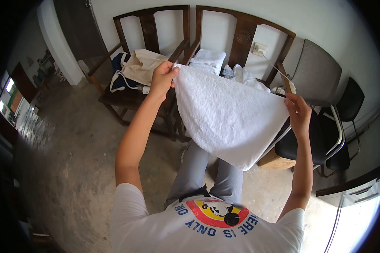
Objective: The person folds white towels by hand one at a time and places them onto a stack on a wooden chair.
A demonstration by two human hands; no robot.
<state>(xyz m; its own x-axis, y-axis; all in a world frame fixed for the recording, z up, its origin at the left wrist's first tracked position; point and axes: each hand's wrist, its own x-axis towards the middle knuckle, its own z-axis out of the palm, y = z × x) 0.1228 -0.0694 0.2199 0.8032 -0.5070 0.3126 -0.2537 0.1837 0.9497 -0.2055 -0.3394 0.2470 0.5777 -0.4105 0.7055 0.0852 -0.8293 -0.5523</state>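
A white towel [230, 116] hangs stretched between my two hands, its top edge held up and its lower part drooping above my legs. My left hand [162, 80] pinches the upper left corner between thumb and fingers. At the upper right corner, my right hand [298, 111] is closed on the cloth. Behind the towel, a stack of folded white towels [207, 60] rests on the right wooden chair, partly hidden. Beside the stack lies a crumpled white cloth [245, 77].
The left wooden chair [152, 31] holds beige cloth [144, 65] and dark blue cloth [121, 76]. A plug sits in the wall socket [259, 49], its cord running down right. Black chairs [350, 101] stand at the right, near a cardboard box [275, 161] on the concrete floor.
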